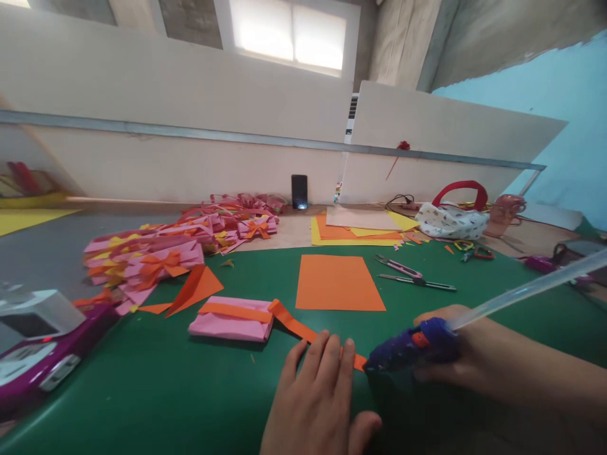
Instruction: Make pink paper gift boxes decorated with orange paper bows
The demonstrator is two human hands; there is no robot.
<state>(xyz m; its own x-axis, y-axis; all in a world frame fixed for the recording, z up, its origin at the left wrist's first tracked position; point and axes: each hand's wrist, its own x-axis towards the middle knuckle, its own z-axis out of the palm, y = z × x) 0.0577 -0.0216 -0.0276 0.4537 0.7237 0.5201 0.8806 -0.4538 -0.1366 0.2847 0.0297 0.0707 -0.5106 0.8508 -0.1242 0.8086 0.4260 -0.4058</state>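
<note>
My left hand [315, 392] lies flat with its fingers stretched out, pressing an orange paper strip [294, 323] to the green mat [161, 385]. In my right hand [467, 354] is a blue hot glue gun [412, 347] with a long clear glue stick out of its back. Its nozzle touches or nearly touches the strip's right end. The strip's left end meets a folded pink paper packet [232, 327], which has an orange band across it. Beyond my hands lies an orange paper sheet [339, 283].
Pink paper pieces with bows [175, 246] are heaped at the left. Two craft knives [417, 281] lie right of the sheet, with scissors [478, 254] farther off. A purple device [61, 354] stands at the left edge. A phone [299, 191] leans against the white board.
</note>
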